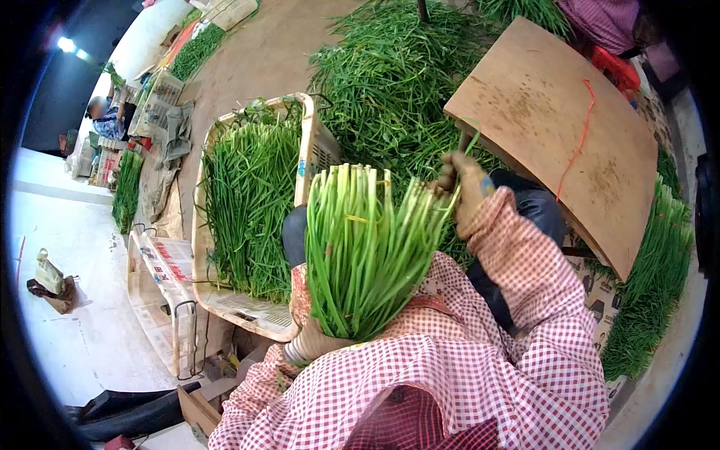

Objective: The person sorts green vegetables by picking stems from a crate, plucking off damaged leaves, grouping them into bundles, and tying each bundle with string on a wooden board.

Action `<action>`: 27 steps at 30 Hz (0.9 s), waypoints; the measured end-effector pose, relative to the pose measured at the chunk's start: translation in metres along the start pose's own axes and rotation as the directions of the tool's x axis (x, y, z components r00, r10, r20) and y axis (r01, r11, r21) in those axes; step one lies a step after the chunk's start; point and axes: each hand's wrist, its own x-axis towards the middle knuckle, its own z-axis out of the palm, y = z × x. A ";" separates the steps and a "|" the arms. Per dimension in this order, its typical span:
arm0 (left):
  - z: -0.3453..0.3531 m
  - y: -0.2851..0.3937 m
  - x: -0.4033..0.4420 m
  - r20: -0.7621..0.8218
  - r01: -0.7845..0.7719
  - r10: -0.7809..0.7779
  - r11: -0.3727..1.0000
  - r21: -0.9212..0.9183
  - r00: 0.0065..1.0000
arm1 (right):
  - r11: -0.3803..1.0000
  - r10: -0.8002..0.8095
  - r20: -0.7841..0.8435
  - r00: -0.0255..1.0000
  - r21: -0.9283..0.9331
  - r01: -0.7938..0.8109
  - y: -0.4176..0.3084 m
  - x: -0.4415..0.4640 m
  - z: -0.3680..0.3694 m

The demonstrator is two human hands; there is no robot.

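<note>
A thick bunch of garlic chives (360, 255) stands upright before my chest, its pale cut ends up. My gloved left hand (316, 343) is wrapped around its lower leafy part, with the fingers mostly hidden behind the leaves. At the bunch's upper right, my gloved right hand (466, 187) is closed, fingers pinched on what looks like a single green stalk. One blade sticks up above those fingers. A plastic crate (306, 142) beside my left knee holds many more chives, laid lengthwise.
A large heap of loose greens (390, 82) lies ahead on the floor. A brown board (555, 127) with a red string (581, 142) stands at right, and chive bundles (652, 285) lie beyond it. An overturned-looking crate (161, 300) is at left. Another person (112, 120) sits farther off.
</note>
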 end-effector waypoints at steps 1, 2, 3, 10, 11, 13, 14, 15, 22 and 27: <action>0.003 -0.003 -0.001 0.000 0.014 -0.014 0.999 -0.039 1.000 | 0.994 -0.074 -0.018 0.997 -0.080 0.073 -0.021 -0.011 0.008; 0.003 -0.007 0.000 -0.002 0.024 -0.024 0.997 -0.069 1.000 | 0.929 -0.252 -0.009 0.968 -0.283 0.239 -0.037 0.001 0.006; 0.005 -0.010 0.000 -0.006 0.033 -0.034 0.993 -0.115 0.999 | 0.965 -0.198 -0.216 0.956 -0.217 0.150 -0.051 0.021 0.006; 0.012 -0.021 0.013 0.018 0.075 -0.073 0.926 -0.370 0.997 | 0.355 -0.541 0.478 0.692 -0.615 0.703 -0.088 0.031 -0.044; 0.014 -0.021 0.016 0.030 0.082 -0.076 0.908 -0.410 0.997 | 0.500 -0.398 0.586 0.706 -0.507 0.702 -0.076 0.004 -0.029; 0.018 -0.019 0.022 0.057 0.094 -0.076 0.869 -0.485 0.995 | 0.778 -0.072 0.743 0.666 -0.376 0.503 -0.050 -0.049 0.003; 0.020 -0.019 0.025 0.067 0.096 -0.071 0.850 -0.517 0.995 | 0.611 0.019 0.714 0.699 -0.562 0.557 -0.045 -0.056 0.006; 0.022 -0.019 0.028 0.071 0.088 -0.058 0.832 -0.548 0.996 | 0.528 0.140 0.645 0.751 -0.690 0.495 -0.048 -0.060 0.016; 0.019 -0.023 0.026 0.070 0.152 -0.137 0.775 -0.613 0.988 | -0.010 0.336 0.592 0.732 -0.775 0.631 -0.037 -0.034 0.025; 0.024 -0.010 0.019 0.061 0.054 -0.049 0.995 -0.087 0.997 | -0.147 0.502 0.595 0.628 -0.657 0.740 -0.042 -0.027 0.038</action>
